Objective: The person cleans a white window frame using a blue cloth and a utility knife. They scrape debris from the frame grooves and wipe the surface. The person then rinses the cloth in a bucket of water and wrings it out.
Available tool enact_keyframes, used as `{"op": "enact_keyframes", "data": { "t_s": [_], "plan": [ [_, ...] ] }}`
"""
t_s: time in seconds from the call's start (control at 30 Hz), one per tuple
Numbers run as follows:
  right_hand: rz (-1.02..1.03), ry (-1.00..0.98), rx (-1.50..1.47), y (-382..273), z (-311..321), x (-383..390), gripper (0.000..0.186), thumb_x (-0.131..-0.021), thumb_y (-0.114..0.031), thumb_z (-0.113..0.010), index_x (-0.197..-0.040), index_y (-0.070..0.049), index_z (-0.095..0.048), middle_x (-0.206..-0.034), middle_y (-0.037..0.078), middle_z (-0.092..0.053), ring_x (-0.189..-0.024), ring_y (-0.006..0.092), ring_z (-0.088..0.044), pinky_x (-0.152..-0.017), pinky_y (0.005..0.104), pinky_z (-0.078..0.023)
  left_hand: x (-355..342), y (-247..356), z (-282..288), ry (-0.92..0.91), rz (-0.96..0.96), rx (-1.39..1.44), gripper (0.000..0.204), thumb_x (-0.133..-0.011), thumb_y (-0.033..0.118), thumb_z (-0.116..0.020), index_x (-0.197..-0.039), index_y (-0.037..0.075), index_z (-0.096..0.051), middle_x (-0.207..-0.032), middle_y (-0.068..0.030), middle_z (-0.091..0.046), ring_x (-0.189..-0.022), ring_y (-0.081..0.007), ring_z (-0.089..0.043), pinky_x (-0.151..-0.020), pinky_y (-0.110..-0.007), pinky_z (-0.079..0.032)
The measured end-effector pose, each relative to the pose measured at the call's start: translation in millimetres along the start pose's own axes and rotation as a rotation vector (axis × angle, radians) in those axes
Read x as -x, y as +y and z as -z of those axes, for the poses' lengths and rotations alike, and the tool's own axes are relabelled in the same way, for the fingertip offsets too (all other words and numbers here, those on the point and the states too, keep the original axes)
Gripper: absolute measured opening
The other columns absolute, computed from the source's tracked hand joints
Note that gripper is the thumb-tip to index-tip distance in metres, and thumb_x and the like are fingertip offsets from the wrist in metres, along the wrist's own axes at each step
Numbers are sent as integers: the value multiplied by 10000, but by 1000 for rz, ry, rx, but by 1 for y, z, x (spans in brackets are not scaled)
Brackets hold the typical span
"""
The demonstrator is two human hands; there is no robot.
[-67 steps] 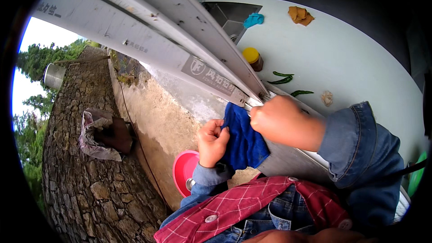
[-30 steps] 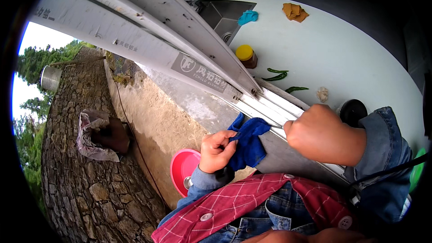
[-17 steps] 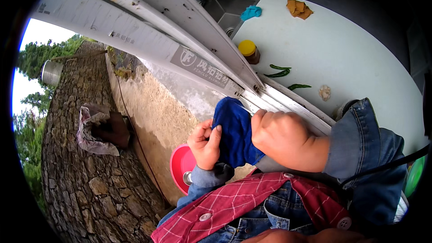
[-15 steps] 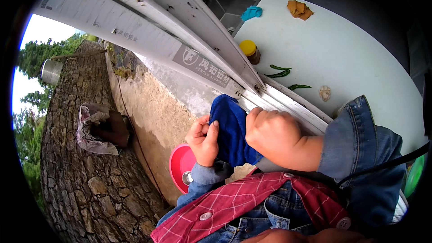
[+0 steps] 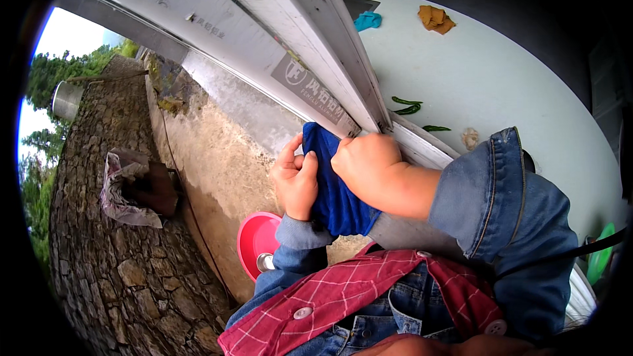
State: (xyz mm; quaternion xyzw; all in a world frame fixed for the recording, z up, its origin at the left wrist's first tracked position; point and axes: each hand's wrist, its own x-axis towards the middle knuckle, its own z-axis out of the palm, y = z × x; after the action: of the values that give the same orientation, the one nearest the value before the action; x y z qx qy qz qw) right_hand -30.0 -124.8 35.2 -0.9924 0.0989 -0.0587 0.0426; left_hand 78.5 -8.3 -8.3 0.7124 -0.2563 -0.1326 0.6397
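A dark blue cloth (image 5: 328, 192) hangs between my two hands, in front of the lower end of a white metal window frame (image 5: 277, 69). My left hand (image 5: 296, 183) pinches the cloth's left edge between thumb and fingers. Curled into a fist, my right hand (image 5: 369, 170) grips the cloth's right side, close against the frame; its fingertips are hidden. Below the hands the cloth falls in loose folds.
Right of the frame, a pale table (image 5: 488, 72) bears green chillies (image 5: 407, 105), an orange-brown cloth (image 5: 435, 19) and a turquoise cloth (image 5: 368, 21). A pink basin (image 5: 254, 240) sits on the ground outside, left of my arm. Farther left runs a stone wall (image 5: 125, 250).
Both hands and the cloth have shifted slightly left and up in the picture, still gripping. The frame's panels appear moved, and the yellow-lidded jar on the table is now hidden.
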Motion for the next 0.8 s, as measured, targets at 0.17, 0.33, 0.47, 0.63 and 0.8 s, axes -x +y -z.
{"op": "enact_keyframes", "data": {
  "t_s": [0.17, 0.33, 0.47, 0.63, 0.8],
  "plan": [
    [137, -69, 11, 12, 9, 1, 78, -697, -110, -612, -720, -81, -681, -753, 62, -660, -647, 200, -669, -499, 331, -522, -3, -1, 4, -45, -1, -86, 348, -784, -41, -554, -1130, -29, -585, -557, 83, -441, -495, 8, -360, -454, -181, -282],
    [208, -43, -25, 25, 21, 10, 72, -660, -102, -613, -679, -75, -678, -652, 84, -643, -610, 228, -661, -497, 349, -512, 7, 15, 15, -75, 13, -151, 319, -773, -47, -553, -1086, -30, -613, -550, 97, -393, -487, 5, -323, -457, -182, -272],
    [265, 78, -130, 48, 21, 28, 57, -630, -92, -604, -628, -58, -650, -605, 112, -619, -581, 266, -645, -498, 365, -503, 16, 11, 16, -127, 35, -77, 274, -778, -60, -550, -1037, -35, -637, -563, 103, -396, -493, 5, -314, -464, -176, -260],
    [284, -9, -115, 62, 38, 46, 42, -639, -84, -609, -647, -71, -648, -637, 101, -635, -619, 240, -656, -504, 346, -498, 37, 29, 25, -372, 89, -108, 223, -790, -73, -528, -953, -20, -671, -561, 104, -405, -500, 4, -315, -474, -177, -257],
    [311, -46, -109, 66, 69, 76, 55, -618, -81, -610, -649, -41, -591, -580, 115, -599, -559, 263, -632, -477, 362, -474, 48, 33, 25, -456, 117, -113, 224, -794, -71, -525, -951, -11, -674, -550, 106, -365, -505, 2, -283, -472, -186, -237]
  ]
}}
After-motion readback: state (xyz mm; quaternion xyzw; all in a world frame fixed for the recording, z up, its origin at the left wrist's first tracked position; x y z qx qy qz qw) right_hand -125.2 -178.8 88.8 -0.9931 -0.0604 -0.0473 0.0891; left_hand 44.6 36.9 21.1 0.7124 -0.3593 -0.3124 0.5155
